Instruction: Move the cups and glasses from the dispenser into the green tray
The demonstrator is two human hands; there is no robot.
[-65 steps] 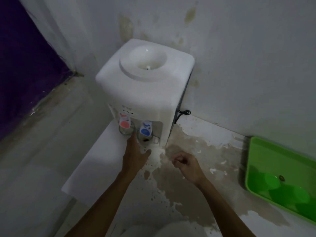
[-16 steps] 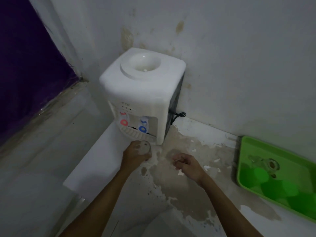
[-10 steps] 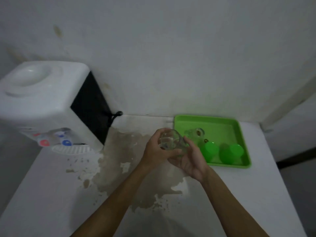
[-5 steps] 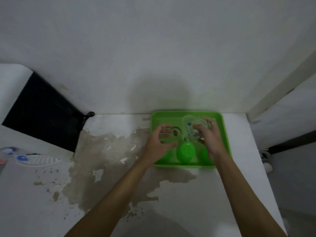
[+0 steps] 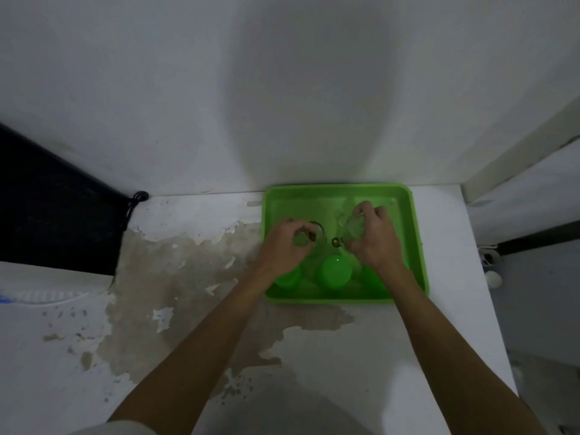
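The green tray (image 5: 335, 191) lies against the wall on the white counter. Both hands are over it. My left hand (image 5: 282, 246) is closed around a clear glass (image 5: 303, 238) at the tray's left middle. My right hand (image 5: 373, 237) grips a second clear glass (image 5: 353, 229) at the tray's right middle, tilted. Green plastic cups (image 5: 333, 271) stand upside down along the tray's near side, one partly hidden under each wrist. The dispenser's black back (image 5: 53, 211) and white drip tray (image 5: 47, 296) show at the far left edge.
The counter (image 5: 314, 356) has a large brown patch of peeled paint in front of and left of the tray. A black cable (image 5: 135, 199) hangs at the dispenser's rear corner. The counter's right edge drops off just past the tray; a small white object (image 5: 493, 277) lies below.
The left hand took a glass from the dispenser and carried it right to the tray. The right hand took hold of one glass; both hands have now lowered further into the tray.
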